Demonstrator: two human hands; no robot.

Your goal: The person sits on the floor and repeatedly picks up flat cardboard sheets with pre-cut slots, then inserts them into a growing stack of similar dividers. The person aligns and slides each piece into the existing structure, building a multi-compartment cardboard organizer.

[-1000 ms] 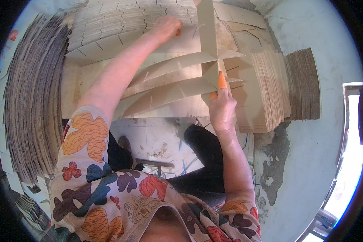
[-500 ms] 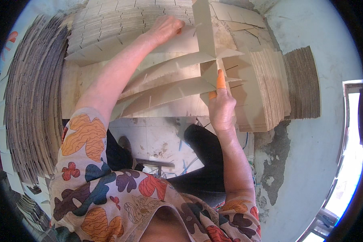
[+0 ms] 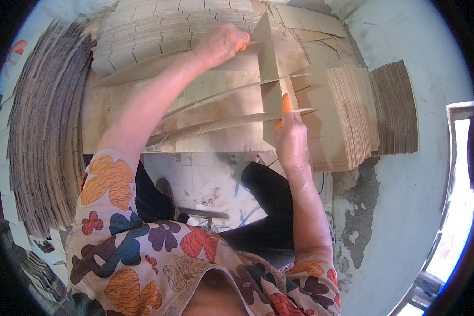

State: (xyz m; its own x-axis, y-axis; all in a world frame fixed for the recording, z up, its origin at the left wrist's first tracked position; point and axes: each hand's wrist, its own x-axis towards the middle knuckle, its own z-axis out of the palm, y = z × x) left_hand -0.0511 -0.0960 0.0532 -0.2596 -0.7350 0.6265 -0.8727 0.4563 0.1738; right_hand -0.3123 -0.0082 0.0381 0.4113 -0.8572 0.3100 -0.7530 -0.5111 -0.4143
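Observation:
Two long slotted cardboard strips, a middle one and a near one, stand on edge, crossing a cardboard crosspiece. My right hand grips the crosspiece's near part, its orange-covered index finger stretched along it. My left hand, also with orange finger covers, is closed near the far part of the crosspiece. It pinches the right end of a third, far strip; its fingertips are partly hidden. All this is above a pale wooden board.
Behind lie stacked slotted strips. At the right stand a light cardboard stack and a darker one, beside a wall. A tall cardboard pile fills the left. My legs are below the board's front edge.
My left hand has shifted slightly right and nearer, toward the crosspiece. The crosspiece sits a little lower, and the middle and near strips have turned more upright, showing mostly their edges.

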